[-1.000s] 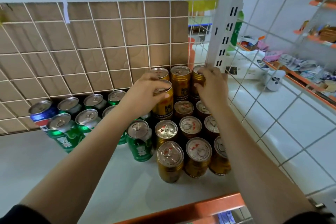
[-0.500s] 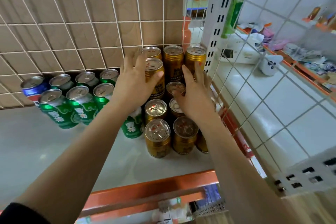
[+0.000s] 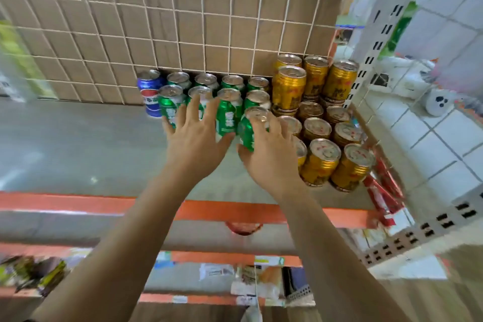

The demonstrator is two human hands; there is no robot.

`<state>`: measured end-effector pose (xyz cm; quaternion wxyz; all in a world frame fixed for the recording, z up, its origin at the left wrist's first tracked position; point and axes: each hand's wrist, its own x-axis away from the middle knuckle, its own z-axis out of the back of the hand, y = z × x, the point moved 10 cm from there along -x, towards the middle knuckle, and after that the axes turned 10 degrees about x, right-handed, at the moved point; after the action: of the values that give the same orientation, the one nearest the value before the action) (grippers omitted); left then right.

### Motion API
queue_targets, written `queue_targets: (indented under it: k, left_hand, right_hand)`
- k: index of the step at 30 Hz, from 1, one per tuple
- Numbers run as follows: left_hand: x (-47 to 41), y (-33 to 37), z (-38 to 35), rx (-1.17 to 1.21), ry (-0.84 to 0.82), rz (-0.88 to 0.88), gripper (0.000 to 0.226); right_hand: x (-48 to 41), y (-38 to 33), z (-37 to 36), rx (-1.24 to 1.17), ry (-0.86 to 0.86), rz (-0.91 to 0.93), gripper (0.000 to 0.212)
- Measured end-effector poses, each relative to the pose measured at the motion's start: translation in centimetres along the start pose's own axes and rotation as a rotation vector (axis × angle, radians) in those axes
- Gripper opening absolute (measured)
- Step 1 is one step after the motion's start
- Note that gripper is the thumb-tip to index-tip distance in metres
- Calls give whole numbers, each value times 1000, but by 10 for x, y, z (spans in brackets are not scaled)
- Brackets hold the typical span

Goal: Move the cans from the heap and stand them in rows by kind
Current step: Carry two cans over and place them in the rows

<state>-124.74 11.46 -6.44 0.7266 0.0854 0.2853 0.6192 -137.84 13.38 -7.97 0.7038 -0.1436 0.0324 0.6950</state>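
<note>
Several green cans point(image 3: 228, 110) stand in rows at the back middle of the grey shelf point(image 3: 78, 144), with one blue can point(image 3: 149, 91) at their left end. Gold cans point(image 3: 321, 159) fill the right side, some stacked two high point(image 3: 288, 86). My right hand point(image 3: 269, 157) grips the nearest green can point(image 3: 251, 128) at the front of the green group. My left hand point(image 3: 193, 138) is spread open, fingers against the fronts of the green cans.
A wire grid with brown cardboard behind it point(image 3: 183, 21) backs the shelf. A white perforated upright point(image 3: 379, 34) and wire side panel close the right side. The orange shelf lip point(image 3: 91, 204) runs along the front. Lower shelves hold packets point(image 3: 34, 274).
Both hands have left the gold cans and moved left to the green cans. My right hand has closed on the front green can. The camera has pulled back and tilted down.
</note>
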Motion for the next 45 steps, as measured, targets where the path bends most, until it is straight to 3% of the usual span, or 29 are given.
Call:
queue_targets:
  k: [9, 12, 15, 21, 34, 38, 45]
  left_hand:
    - [173, -210, 142, 233, 197, 392, 69]
    - [239, -263, 196, 216, 315, 493, 64]
    - [307, -317, 237, 188, 387, 707, 56]
    - [396, -395, 281, 120, 498, 974, 47]
    - [330, -535, 361, 119, 622, 937, 47]
    - [323, -576, 383, 144, 697, 998, 48]
    - [312, -657, 396, 177, 628, 1027, 50]
  right_hand:
    - [101, -229, -31, -170, -65, 293, 57]
    - [134, -288, -38, -257, -91, 415, 54]
    - [159, -338, -44, -345, -120, 535, 53]
    - [181, -427, -67, -474, -227, 691, 46]
    - [100, -641, -129, -559, -388, 876, 46]
    - [80, -700, -143, -567, -438, 909, 45]
    - [67, -774, -177, -547, -553, 917, 37]
